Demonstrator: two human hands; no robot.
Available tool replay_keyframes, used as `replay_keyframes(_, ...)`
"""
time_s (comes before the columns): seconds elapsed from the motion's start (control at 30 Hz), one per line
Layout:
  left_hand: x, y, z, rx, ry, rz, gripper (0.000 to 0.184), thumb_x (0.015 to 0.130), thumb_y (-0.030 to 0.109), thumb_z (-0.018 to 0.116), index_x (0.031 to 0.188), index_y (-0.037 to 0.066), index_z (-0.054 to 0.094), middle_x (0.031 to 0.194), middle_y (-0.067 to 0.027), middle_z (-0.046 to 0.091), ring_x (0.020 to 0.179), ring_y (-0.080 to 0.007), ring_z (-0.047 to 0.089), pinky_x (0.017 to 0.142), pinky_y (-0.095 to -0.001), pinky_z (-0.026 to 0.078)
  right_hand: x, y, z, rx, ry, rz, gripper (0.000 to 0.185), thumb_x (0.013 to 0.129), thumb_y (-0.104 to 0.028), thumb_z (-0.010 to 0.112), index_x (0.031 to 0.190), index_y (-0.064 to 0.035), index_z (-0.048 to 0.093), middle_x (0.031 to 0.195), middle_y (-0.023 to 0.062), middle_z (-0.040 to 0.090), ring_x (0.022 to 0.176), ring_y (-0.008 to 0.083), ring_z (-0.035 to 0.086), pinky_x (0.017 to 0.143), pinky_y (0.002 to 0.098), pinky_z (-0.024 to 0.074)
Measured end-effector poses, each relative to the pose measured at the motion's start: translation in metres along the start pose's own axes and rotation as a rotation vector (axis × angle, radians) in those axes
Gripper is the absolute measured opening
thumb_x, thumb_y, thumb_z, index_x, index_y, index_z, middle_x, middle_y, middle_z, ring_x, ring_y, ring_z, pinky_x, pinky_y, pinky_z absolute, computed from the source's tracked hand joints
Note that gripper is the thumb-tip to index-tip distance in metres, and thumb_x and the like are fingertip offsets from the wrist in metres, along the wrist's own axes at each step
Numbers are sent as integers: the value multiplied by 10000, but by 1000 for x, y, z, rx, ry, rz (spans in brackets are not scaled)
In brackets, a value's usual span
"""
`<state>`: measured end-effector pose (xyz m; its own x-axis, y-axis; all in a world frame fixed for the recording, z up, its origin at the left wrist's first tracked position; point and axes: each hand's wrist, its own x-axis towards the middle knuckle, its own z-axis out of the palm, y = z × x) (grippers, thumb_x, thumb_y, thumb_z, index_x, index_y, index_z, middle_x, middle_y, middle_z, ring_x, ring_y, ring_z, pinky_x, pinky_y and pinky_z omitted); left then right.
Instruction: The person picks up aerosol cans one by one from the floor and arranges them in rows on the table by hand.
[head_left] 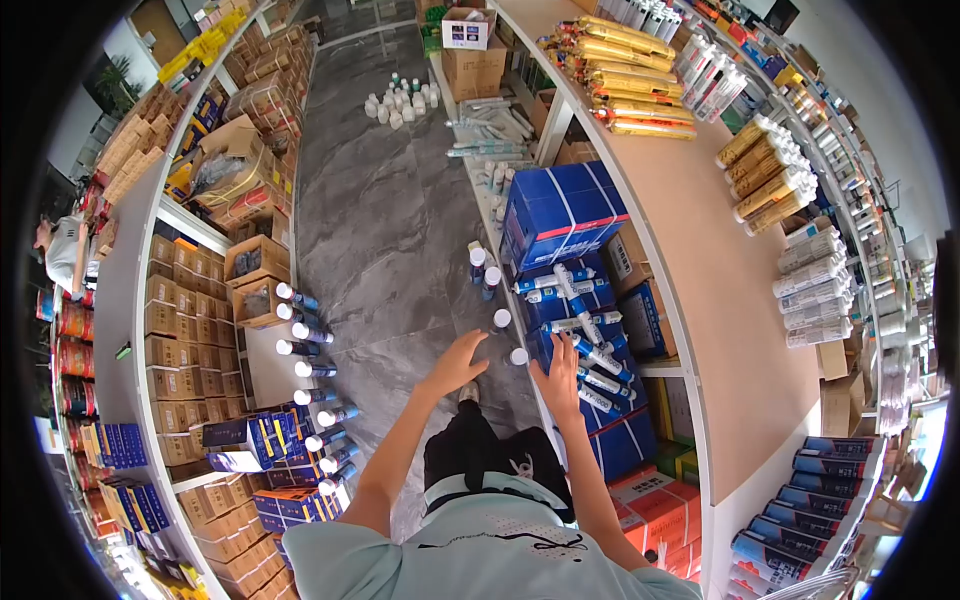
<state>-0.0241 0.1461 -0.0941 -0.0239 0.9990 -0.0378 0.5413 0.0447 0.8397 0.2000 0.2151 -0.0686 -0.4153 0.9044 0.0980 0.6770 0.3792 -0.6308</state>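
My left hand [457, 364] is over the grey floor with its fingers apart and nothing in it. My right hand [560, 372] reaches to the near edge of a loose pile of blue-and-white sealant tubes [600, 355], its fingers spread; whether they touch a tube, I cannot tell. Between my hands stands a white-capped can [518, 356], closest to the right fingertips. Another white-capped can [501, 318] is just beyond it, and two blue cans with white caps [491, 281] stand farther off along the shelf base.
A strapped blue carton [560, 215] sits behind the tubes. The right shelf top [690, 230] carries gold tubes [635, 75]. Several white-capped cans [315, 369] line the left shelf. White bottles [400, 105] stand farther down the floor. Orange cartons [655, 510] lie low at right.
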Motion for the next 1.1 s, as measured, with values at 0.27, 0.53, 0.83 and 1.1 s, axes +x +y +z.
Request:
replay_keyframes(0.27, 16, -45, 22, 6, -51, -138, 489, 836, 183, 654, 1270, 38, 483, 1292, -187, 504, 1186, -366, 491, 1012, -411, 394, 9, 54, 39, 48, -145, 82, 584, 831, -131, 648, 1317, 34, 372, 1335, 303, 381, 1236, 487, 381, 1032, 503, 358)
replay_keyframes(0.53, 48, -73, 93, -59, -5, -203, 463, 833, 171, 654, 1243, 47, 479, 1201, -183, 538, 1119, -378, 519, 921, -433, 446, 18, 134, 98, 101, -401, 110, 566, 838, -138, 634, 1312, 23, 368, 1290, 276, 410, 1231, 455, 404, 1040, 458, 364)
replay_keyframes(0.83, 71, -161, 177, -25, -56, -411, 450, 829, 202, 653, 1213, 38, 486, 1115, -190, 576, 1035, -371, 574, 849, -436, 482, 39, 243, 193, 16, -557, 97, 494, 811, -110, 622, 1248, 42, 450, 1154, 252, 532, 1115, 423, 501, 961, 446, 425)
replay_keyframes(1.1, 87, -228, 221, 5, -211, -512, 458, 830, 195, 662, 1205, 11, 473, 1113, -224, 584, 1054, -397, 562, 871, -451, 470, 28, 317, 272, -7, -531, 131, 471, 783, -87, 637, 1211, 31, 478, 1160, 228, 538, 1105, 405, 513, 942, 442, 442)
